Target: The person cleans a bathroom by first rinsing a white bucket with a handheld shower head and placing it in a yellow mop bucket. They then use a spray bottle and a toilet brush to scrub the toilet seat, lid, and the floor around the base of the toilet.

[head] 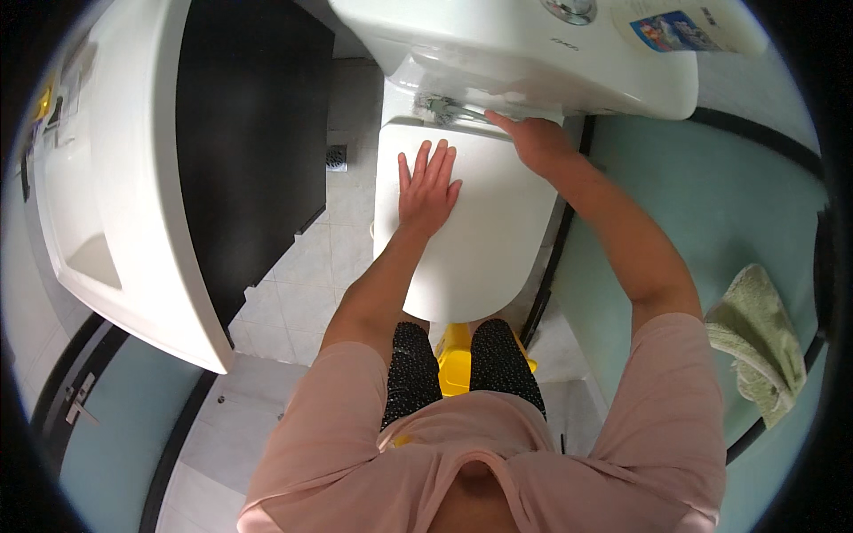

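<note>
A closed white toilet lid (486,220) lies before me. My left hand (428,193) rests palm down on it, fingers spread and nothing held. My right hand (538,141) grips the handle of a toilet brush (460,111), with the index finger stretched along it. The brush's bristle head lies in the gap behind the lid, at the foot of the white toilet tank (493,70). Part of the handle is hidden inside my right hand.
A white washbasin (140,166) over a black cabinet (256,133) stands at the left. A bottle (693,26) and a chrome flush button (572,9) are on the tank. At the right, a green cloth (760,346) hangs by a glass panel (693,220). Between my legs is a yellow container (456,366).
</note>
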Available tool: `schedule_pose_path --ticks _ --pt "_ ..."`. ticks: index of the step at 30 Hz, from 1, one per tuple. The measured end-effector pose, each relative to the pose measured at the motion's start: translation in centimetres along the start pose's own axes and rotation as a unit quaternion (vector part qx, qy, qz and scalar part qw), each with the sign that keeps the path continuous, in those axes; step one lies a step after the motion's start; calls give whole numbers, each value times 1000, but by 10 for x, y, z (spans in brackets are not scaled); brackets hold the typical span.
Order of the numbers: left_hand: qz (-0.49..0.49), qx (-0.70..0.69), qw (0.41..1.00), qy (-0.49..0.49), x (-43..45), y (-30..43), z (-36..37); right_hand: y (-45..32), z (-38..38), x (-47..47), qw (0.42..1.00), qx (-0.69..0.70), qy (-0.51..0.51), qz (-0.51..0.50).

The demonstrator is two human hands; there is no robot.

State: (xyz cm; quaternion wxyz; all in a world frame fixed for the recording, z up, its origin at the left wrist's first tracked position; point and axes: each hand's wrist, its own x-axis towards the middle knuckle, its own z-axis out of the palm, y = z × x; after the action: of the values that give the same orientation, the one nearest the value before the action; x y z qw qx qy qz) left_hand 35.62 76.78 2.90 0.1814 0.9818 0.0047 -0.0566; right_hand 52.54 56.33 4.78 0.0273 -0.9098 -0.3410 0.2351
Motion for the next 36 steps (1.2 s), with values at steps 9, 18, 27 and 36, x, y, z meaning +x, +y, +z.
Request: schedule_pose_path --ticks 9,18,27,36 --pt "-2 17 1000 21 -5 -6 4 14 -57 -46 974 40 -204 88" --pt "2 27 1000 13 -4 -7 11 69 -40 -87 985 58 -134 93" --pt "-5 80 996 -26 7 6 6 88 -41 -112 964 2 -202 172" --pt "0 77 997 -17 0 7 10 93 39 -142 943 223 42 245"
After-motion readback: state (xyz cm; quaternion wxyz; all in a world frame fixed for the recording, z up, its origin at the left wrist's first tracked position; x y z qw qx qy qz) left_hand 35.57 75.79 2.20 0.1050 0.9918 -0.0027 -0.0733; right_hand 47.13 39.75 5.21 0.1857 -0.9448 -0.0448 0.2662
